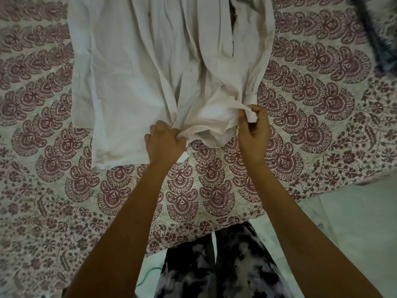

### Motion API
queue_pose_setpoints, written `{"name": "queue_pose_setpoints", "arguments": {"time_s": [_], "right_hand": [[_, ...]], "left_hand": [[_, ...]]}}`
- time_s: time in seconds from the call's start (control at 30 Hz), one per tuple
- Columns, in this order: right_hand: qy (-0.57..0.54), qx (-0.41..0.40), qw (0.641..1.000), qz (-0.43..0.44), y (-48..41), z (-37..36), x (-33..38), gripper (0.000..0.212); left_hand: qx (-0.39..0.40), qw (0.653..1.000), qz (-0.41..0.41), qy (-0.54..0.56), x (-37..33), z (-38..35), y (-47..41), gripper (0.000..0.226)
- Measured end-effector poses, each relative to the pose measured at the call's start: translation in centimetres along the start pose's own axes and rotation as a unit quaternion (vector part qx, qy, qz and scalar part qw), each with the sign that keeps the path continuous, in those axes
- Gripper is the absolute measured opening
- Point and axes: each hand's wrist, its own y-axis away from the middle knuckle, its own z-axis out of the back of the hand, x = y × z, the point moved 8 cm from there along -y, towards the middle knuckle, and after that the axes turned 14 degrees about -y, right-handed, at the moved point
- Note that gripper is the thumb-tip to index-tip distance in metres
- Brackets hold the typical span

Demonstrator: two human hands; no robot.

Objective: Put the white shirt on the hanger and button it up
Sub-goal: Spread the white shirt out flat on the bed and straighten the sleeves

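The white shirt (150,61) lies spread on a patterned bedspread, its hem toward me and its upper part running off the top of the view. My left hand (164,141) grips the hem's left front edge near the middle. My right hand (253,130) pinches a bunched fold of the hem's right side and lifts it slightly off the bed. The front placket opening (233,33) gapes darkly near the top. No hanger is visible; buttons are too small to make out.
The maroon-and-cream patterned bedspread (214,190) covers the bed, whose edge runs diagonally at the lower right. Pale floor (354,222) lies beyond it. My black-and-white patterned trousers (214,265) stand at the bed's edge. A dark fringed fabric (380,29) sits at the top right corner.
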Motion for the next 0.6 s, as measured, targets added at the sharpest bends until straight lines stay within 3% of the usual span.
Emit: {"name": "queue_pose_setpoints", "arguments": {"time_s": [0.07, 0.13, 0.27, 0.3, 0.37, 0.43, 0.53, 0.6], "right_hand": [[0.007, 0.009, 1.0, -0.028, -0.1, 0.7, -0.7, 0.019], [0.041, 0.057, 0.996, -0.052, 0.1, 0.6, -1.1, 0.033], [0.143, 0.128, 0.981, -0.025, 0.4, -0.4, -1.2, 0.064], [0.163, 0.124, 0.979, -0.009, 0.3, -0.6, -1.2, 0.066], [0.16, 0.11, 0.981, 0.0, 0.3, -1.0, -1.6, 0.071], [0.098, 0.075, 0.991, -0.048, 0.1, -1.1, -2.5, 0.08], [0.062, 0.061, 0.991, -0.098, -0.2, -1.4, -3.5, 0.083], [0.063, 0.097, 0.985, -0.126, 0.1, -2.1, -3.9, 0.082]], "left_hand": [[0.004, 0.999, 0.03, 0.02, -0.4, -0.1, 0.0, 0.047], [0.022, 1.0, 0.001, 0.019, -1.3, -0.8, 0.0, 0.053], [0.043, 0.995, -0.033, -0.08, -2.6, -2.7, 0.7, 0.088], [0.02, 0.996, -0.028, -0.087, -2.8, -2.5, 0.7, 0.083], [-0.062, 0.996, -0.023, -0.065, -3.1, -1.1, 0.3, 0.05], [-0.143, 0.989, -0.033, -0.031, -3.3, 0.9, -0.2, 0.026], [-0.227, 0.969, -0.065, 0.068, -3.0, 3.5, 0.2, 0.022], [-0.217, 0.951, -0.057, 0.214, -1.8, 4.5, 0.9, 0.026]]}}
